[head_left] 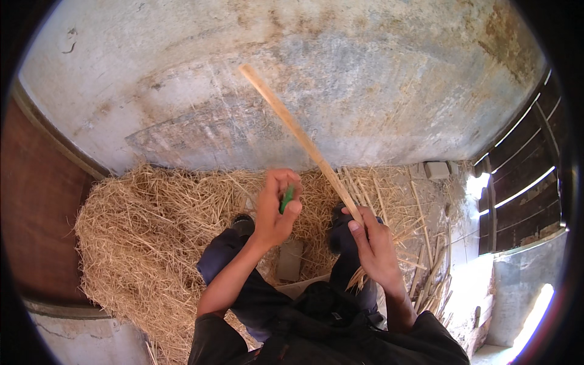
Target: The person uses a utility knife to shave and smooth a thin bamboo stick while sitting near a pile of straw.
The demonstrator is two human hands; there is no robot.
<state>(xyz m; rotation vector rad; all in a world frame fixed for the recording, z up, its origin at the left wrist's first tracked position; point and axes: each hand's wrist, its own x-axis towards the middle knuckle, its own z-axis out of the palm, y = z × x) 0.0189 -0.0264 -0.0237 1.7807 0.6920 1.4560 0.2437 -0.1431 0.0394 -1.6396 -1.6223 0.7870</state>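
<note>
My right hand [372, 243] is closed round the lower end of a long, flat, pale wooden strip [298, 135]. The strip slants up and to the left, its far end in front of the wall. To the left of it, apart from the strip, my left hand [277, 204] is raised with its fingers curled round a small green object [287, 198]. Fingers and blur cover most of that object, so its kind is unclear. Both hands are above my knees and the straw-covered floor.
A big heap of straw [134, 225] spreads on the left. Thin sticks [429, 267] lie at the right, and a brick [290, 260] sits between my feet. A stained wall [213, 115] rises ahead; a dark slatted panel [523, 182] stands at right, a brown panel [42, 213] at left.
</note>
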